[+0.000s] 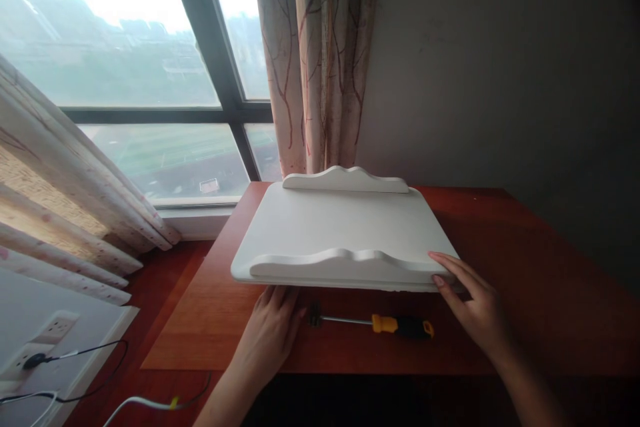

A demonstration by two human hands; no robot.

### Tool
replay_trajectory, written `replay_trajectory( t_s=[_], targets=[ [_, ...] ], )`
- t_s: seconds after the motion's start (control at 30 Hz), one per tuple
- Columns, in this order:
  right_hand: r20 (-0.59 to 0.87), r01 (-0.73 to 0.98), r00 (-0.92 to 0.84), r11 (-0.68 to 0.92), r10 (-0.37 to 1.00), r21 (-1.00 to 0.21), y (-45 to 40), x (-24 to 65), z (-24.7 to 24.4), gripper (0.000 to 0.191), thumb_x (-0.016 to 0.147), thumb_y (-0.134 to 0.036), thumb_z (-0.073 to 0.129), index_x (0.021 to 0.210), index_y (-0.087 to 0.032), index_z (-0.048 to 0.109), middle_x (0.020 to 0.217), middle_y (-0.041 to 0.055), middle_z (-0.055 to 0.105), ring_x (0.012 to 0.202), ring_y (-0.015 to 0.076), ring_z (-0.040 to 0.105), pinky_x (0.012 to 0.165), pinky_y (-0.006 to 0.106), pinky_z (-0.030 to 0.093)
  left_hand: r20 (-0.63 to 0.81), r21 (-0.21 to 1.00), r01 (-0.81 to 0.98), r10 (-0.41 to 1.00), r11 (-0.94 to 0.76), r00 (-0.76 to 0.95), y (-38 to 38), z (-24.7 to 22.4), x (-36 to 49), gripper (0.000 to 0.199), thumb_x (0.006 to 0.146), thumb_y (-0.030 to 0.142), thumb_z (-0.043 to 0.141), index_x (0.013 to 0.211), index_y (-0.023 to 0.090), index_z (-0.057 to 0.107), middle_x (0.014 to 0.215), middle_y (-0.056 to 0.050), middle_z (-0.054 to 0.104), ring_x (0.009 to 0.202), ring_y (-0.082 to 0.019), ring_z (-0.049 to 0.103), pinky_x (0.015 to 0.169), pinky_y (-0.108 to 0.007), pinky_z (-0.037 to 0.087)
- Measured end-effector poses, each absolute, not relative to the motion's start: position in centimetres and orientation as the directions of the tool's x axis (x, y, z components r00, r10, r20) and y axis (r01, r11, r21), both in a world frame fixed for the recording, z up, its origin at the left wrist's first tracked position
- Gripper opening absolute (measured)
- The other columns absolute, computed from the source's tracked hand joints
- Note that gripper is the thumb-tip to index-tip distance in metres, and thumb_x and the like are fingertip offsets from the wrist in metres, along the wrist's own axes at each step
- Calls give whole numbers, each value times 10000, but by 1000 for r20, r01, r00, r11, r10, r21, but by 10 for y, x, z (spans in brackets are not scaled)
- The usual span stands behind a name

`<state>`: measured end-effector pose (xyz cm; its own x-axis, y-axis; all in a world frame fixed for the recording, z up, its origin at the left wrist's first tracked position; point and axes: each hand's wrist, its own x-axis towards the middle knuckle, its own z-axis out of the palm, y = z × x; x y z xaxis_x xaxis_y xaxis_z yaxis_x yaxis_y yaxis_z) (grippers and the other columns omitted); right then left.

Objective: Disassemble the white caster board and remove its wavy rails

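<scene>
A white board with a wavy-edged strip along its far side and another along its near side lies over the wooden table. My right hand grips its near right corner, fingers on top and thumb against the front edge. Flat on the table, my left hand has its fingers reaching under the front edge; their tips are hidden. Between my hands lies a screwdriver with a yellow and black handle. Small dark metal pieces, too blurred to name, sit at its tip beside my left thumb.
The reddish-brown table reaches to the grey wall. A window and patterned curtains stand behind and to the left. A plug with black cable sits in a wall socket at lower left, near a white cable.
</scene>
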<state>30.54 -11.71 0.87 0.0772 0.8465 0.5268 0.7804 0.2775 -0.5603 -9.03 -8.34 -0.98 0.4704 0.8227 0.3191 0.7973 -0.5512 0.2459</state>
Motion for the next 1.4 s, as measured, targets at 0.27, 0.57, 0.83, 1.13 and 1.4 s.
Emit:
replay_trajectory(
  t_s=[0.27, 0.57, 0.83, 1.13, 1.4],
  targets=[
    [326, 671, 114, 170, 938, -722, -115, 320, 15, 323, 938, -444, 625, 1233, -317, 660, 1307, 29, 662, 1235, 266, 608, 1026, 372, 515, 351, 245, 785, 806, -570, 476, -110, -8, -93, 377, 978, 248, 520, 1351, 213, 569, 1281, -112, 646, 1159, -282, 613, 990, -458, 551],
    [211, 573, 157, 85, 965, -815, -111, 335, 11, 380, 861, -529, 705, 1165, -304, 731, 1232, 40, 701, 1170, 286, 645, 955, 362, 558, 436, 345, 699, 766, -626, 472, -109, 0, -94, 340, 967, 167, 515, 1288, 226, 609, 1181, -85, 694, 1060, -230, 666, 912, -348, 576],
    [210, 432, 231, 93, 950, -897, -109, 334, 5, 389, 777, -511, 798, 1101, -296, 785, 1208, 44, 699, 1177, 277, 630, 1032, 388, 516, 736, 418, 726, 672, -546, 81, -64, 32, -122, 272, 928, 167, 637, 1193, 223, 660, 1139, -75, 668, 1041, -211, 660, 954, -354, 534],
    [174, 260, 307, 93, 936, -961, -108, 328, 1, 364, 777, -459, 817, 1096, -285, 791, 1171, 53, 691, 1130, 276, 640, 971, 387, 553, 423, 714, 560, 896, -421, 135, -26, 42, -147, 283, 884, 436, 685, 1043, 211, 751, 1024, -69, 750, 893, -200, 692, 696, -255, 559],
    [175, 234, 330, 99, 928, -967, -108, 323, 4, 371, 785, -456, 813, 1109, -277, 783, 1205, 51, 678, 1181, 286, 619, 1067, 444, 500, 404, 767, 494, 906, -410, 126, -23, 41, -149, 281, 840, 441, 739, 1019, 227, 778, 1008, -61, 751, 862, -191, 673, 707, -265, 537]
  ],
)
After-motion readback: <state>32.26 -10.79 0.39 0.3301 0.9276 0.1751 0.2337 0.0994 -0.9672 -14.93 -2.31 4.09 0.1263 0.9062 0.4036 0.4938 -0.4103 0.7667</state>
